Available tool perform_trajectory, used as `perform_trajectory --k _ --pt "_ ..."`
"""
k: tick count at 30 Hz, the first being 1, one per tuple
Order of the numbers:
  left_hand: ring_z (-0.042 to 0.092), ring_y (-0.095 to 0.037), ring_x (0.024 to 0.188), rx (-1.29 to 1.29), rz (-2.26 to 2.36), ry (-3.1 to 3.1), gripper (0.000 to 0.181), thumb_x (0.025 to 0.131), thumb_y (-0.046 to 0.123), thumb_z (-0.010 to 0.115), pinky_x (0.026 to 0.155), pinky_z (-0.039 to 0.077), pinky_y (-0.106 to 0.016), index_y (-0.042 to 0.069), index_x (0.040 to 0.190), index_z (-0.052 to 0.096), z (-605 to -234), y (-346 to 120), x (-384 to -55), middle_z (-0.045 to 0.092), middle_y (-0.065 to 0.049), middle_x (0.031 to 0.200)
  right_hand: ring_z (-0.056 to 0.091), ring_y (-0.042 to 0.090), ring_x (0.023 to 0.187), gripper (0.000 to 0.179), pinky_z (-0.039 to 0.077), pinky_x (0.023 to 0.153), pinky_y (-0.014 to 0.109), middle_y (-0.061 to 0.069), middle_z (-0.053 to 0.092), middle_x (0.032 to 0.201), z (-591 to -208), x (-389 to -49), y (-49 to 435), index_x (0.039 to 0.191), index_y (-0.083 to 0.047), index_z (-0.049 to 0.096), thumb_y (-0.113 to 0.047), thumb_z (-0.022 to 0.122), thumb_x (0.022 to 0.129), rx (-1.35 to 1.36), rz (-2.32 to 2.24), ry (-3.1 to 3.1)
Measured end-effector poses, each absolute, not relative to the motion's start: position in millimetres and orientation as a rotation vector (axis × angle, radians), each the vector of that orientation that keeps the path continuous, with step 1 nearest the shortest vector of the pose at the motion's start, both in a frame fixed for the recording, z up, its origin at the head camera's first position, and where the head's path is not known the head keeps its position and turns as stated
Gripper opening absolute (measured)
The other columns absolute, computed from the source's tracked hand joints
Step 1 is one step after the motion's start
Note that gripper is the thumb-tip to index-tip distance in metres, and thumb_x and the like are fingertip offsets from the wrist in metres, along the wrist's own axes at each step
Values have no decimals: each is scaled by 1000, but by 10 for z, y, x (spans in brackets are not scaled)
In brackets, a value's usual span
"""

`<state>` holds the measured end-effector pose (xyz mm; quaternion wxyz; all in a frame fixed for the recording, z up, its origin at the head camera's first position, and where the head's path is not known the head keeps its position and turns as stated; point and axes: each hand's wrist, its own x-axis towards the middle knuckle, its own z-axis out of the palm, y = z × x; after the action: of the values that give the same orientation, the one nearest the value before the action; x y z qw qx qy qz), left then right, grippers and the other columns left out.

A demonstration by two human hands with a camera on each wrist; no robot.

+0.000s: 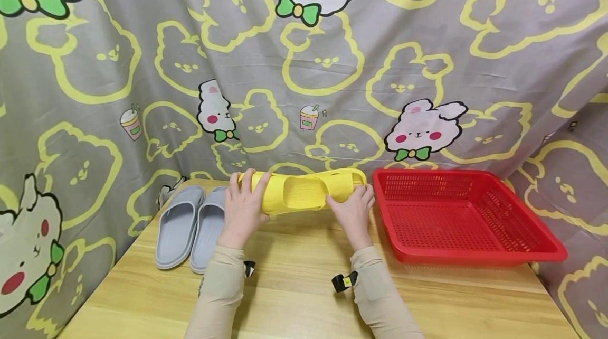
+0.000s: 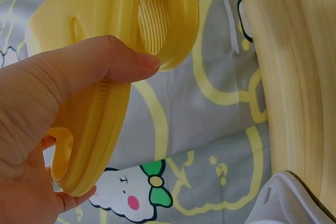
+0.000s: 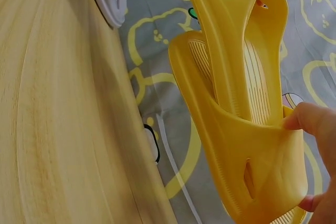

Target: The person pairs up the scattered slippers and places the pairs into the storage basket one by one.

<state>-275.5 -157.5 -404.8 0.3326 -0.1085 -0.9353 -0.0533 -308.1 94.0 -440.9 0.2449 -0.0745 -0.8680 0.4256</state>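
Observation:
A pair of yellow slippers [image 1: 273,194] is held sideways above the back of the table, one slipper tucked into the other. My left hand [image 1: 243,212] grips the left end; in the left wrist view its thumb lies across the yellow slipper [image 2: 113,3] and fingers wrap beneath. At the other end, my right hand [image 1: 352,215] pinches the edge of the strap. The right wrist view shows one slipper's toe [image 3: 228,51] slid under the strap [image 3: 268,161] of the other. Partly behind my left hand stand two grey slippers [image 1: 179,228], side by side.
A red plastic basket [image 1: 470,255] with perforated walls sits on the right of the wooden table [image 1: 290,281]. Behind the table hangs a grey patterned curtain [image 1: 266,64], which also runs along both sides.

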Motion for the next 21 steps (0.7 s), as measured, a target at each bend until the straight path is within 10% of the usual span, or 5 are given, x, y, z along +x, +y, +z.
perform_trajectory --k 21 --pt "30 -42 128 -286 -174 -2446 113 41 24 94 90 41 -56 27 141 42 -4106 -1562 -2797 40 -15 138 29 42 125 72 31 106 52 27 29 138 -4384 -3054 890 106 3 41 -41 82 67 -204 1176 -2386"
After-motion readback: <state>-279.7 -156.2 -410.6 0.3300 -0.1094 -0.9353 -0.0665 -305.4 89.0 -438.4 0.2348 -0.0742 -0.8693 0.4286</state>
